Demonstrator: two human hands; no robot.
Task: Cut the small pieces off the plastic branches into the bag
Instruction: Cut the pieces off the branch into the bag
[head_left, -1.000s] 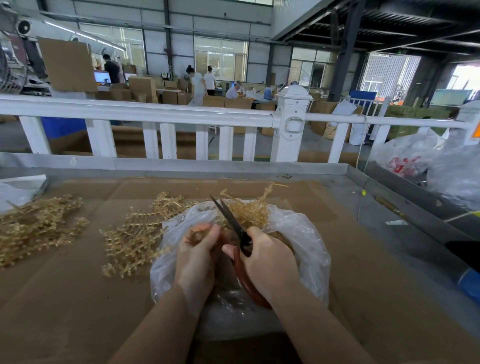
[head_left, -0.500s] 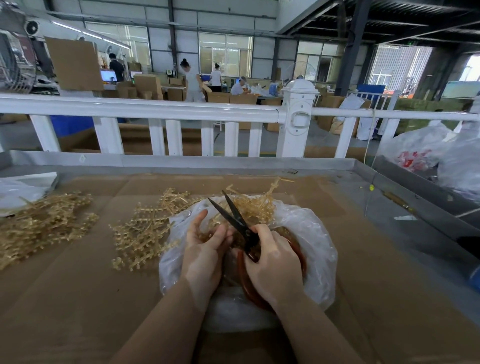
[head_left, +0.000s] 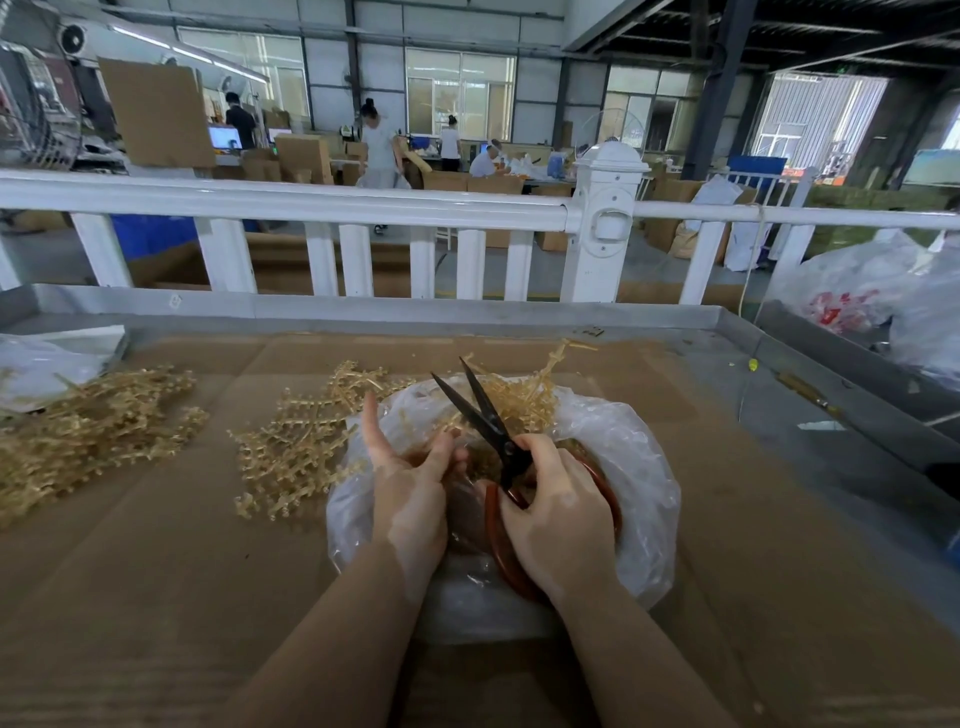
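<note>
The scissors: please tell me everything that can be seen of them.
The scissors have two long, dark, pointed blades that look like metal, and big reddish-brown loop handles. The blades stand open in a narrow V, with the tips pointing up and away from the person. The right hand grips the handles and hides most of them. The scissors are held above the open clear plastic bag, in front of the pale golden plastic branches. The left hand is close beside the blades; contact is unclear.

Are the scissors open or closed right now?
Open. The scissors' two dark blades spread apart in a V above the bag, while the right hand grips the red handles.
</note>
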